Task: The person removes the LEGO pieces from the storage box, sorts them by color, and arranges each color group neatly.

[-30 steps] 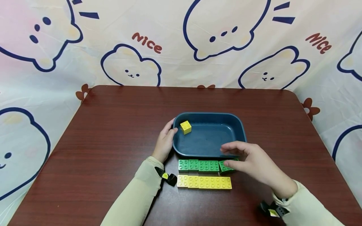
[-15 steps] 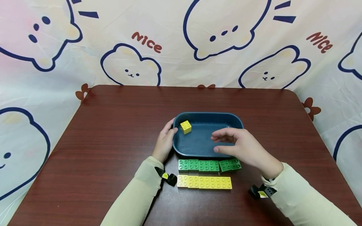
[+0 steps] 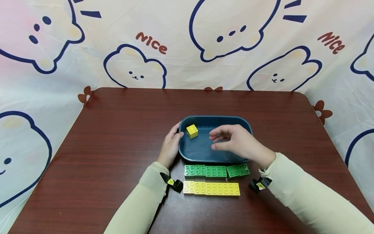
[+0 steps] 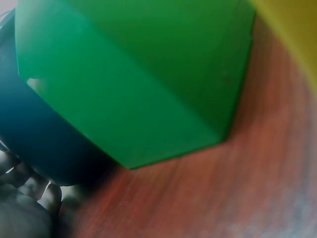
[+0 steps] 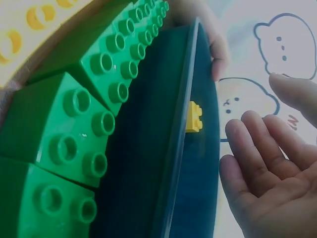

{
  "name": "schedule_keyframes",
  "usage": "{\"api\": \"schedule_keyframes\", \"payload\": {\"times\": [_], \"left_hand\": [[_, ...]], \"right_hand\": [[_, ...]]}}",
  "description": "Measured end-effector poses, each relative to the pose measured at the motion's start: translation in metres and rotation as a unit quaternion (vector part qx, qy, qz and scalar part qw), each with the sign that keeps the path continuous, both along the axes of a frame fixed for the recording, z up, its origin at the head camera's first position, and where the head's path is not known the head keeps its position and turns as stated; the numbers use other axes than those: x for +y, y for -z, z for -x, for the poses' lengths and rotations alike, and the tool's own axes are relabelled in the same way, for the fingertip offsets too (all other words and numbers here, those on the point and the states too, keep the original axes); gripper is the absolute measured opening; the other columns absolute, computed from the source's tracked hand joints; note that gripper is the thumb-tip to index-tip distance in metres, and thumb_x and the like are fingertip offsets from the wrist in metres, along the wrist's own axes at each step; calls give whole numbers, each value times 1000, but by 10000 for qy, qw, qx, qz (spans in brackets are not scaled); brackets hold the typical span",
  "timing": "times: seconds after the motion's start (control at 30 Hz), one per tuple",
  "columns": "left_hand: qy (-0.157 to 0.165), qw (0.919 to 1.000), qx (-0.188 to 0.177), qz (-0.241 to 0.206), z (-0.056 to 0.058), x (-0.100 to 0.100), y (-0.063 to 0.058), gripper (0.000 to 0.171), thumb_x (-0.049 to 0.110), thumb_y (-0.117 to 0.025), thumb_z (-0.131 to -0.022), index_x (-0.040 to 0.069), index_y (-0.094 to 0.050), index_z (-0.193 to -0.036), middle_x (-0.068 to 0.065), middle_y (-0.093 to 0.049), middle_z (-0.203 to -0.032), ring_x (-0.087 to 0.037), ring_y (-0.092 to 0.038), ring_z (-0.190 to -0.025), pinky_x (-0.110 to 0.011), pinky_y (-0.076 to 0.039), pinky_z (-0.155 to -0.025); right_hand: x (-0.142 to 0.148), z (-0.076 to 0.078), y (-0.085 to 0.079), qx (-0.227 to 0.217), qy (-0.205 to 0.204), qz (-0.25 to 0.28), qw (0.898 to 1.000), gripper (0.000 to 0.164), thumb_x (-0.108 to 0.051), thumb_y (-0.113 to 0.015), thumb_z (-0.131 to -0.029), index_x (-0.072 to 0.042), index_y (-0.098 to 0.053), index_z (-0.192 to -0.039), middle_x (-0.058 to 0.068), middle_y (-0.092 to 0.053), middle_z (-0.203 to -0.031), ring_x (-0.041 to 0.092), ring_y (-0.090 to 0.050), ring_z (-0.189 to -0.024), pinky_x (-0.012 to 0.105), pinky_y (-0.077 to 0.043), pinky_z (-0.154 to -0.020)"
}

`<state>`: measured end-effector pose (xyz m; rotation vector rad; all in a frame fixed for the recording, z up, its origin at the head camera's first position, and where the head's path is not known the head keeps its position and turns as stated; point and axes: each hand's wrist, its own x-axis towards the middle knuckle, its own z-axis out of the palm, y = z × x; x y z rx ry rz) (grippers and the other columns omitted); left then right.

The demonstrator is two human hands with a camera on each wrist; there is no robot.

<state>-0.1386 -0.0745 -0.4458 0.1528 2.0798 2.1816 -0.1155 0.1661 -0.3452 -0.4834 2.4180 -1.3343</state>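
A dark blue tray [image 3: 216, 156] sits on the table with one yellow block [image 3: 192, 131] at its left end. My left hand [image 3: 170, 146] holds the tray's left side, its thumb at the rim and the fingers along the outer wall. Over the tray hovers my right hand [image 3: 236, 141], fingers loosely bent and apart from the thumb, nothing between them. In the right wrist view the right hand's palm [image 5: 277, 193] is bare. Just in front of the tray runs a row of green blocks [image 3: 204, 171], its right end slightly skewed. A row of yellow blocks [image 3: 211, 188] lies parallel, nearer to me.
The brown wooden table [image 3: 131, 123] extends around the tray on all sides. Behind it and at its sides hangs a pale cloth [image 3: 181, 68] printed with cartoon animals. Green and yellow blocks lie close by the left wrist camera.
My right hand has moved left and away from me, from the right end of the green row to over the tray. My left hand, the tray and the blocks stay put.
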Motion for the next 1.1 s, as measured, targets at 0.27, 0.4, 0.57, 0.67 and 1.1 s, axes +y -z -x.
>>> {"api": "schedule_keyframes", "payload": {"times": [0.27, 0.4, 0.57, 0.67, 1.1], "left_hand": [[-31, 10000, 18, -44, 2, -1, 4, 40, 18, -41, -98, 28, -45, -137, 9, -40, -141, -11, -39, -127, -40, -34, -103], [-42, 10000, 73, -12, 2, -1, 5, 40, 18, -41, -98, 28, -45, -137, 8, -40, -141, -13, -39, -128, -41, -35, -102], [-52, 10000, 81, 11, 2, -1, 5, 40, 18, -41, -99, 28, -44, -137, 7, -40, -141, -13, -39, -128, -41, -35, -103], [-88, 10000, 28, -11, 3, -1, 5, 40, 18, -41, -98, 28, -45, -137, 8, -42, -140, -11, -40, -127, -40, -34, -103], [-21, 9998, -128, -116, 3, 0, 3, 39, 16, -41, -99, 27, -45, -137, 8, -42, -139, -9, -40, -126, -36, -34, -103]], "right_hand": [[-11, 20, 3, -202, -121, -376, 9990, 31, -21, -76, -78, -16, -66, -108, -1, -66, -100, 11, -63, -89, 28, -53, -77], [-16, 28, 5, -293, -125, -479, 9983, 32, -20, -75, -79, -15, -65, -109, 5, -66, -104, 11, -63, -90, 29, -52, -78], [-24, 39, 6, -390, -103, -582, 9975, 35, -21, -74, -80, -11, -64, -112, 7, -65, -108, 12, -63, -92, 30, -52, -79], [-30, 46, 7, -375, -163, -647, 9971, 38, -20, -74, -80, -8, -63, -115, 8, -64, -108, 13, -62, -92, 31, -52, -80], [-46, 66, 8, -406, -136, -843, 9955, 36, -14, -73, -81, -8, -62, -116, 7, -63, -109, 15, -61, -94, 32, -51, -82]]}}
